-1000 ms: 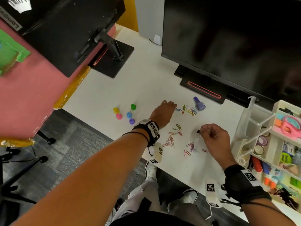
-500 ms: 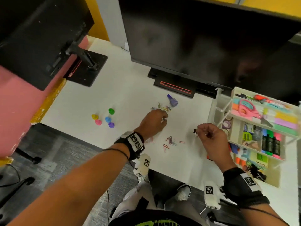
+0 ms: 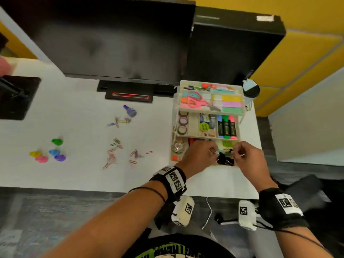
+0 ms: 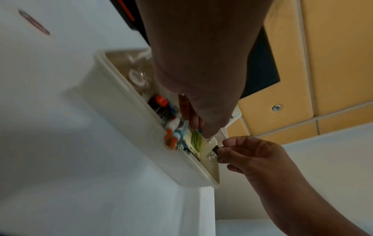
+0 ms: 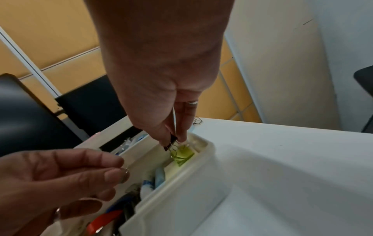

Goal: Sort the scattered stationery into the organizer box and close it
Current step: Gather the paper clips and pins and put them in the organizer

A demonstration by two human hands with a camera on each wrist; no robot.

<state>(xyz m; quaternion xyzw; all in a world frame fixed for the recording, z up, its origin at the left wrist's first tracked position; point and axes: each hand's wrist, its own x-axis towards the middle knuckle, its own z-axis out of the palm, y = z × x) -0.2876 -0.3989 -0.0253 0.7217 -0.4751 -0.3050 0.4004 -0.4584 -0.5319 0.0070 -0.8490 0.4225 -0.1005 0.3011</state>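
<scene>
The cream organizer box (image 3: 176,116) stands open on the white desk, its tiered trays stepped back. Both hands hover over the front bottom tray. My right hand (image 3: 233,151) pinches a small black binder clip (image 5: 170,142) just above a green item at the tray's right end. My left hand (image 3: 213,152) pinches a small paper clip (image 5: 125,171) over the same tray, beside a heap of black binder clips (image 3: 224,159). Loose coloured paper clips (image 3: 111,157) lie scattered on the desk to the left, more (image 3: 121,121) near a purple stamp (image 3: 130,110).
Several coloured push-pin-like caps (image 3: 48,151) sit at the desk's left. A black monitor (image 3: 111,34) and its stand base (image 3: 130,94) are behind. The box's upper trays hold pink scissors (image 3: 194,101), sticky notes, tape rolls and highlighters. The desk's front edge (image 3: 93,189) runs below my wrists.
Both hands have moved right from the scattered clips to the organizer's bottom tray, the right still pinching the binder clip. The head view has swung right too.
</scene>
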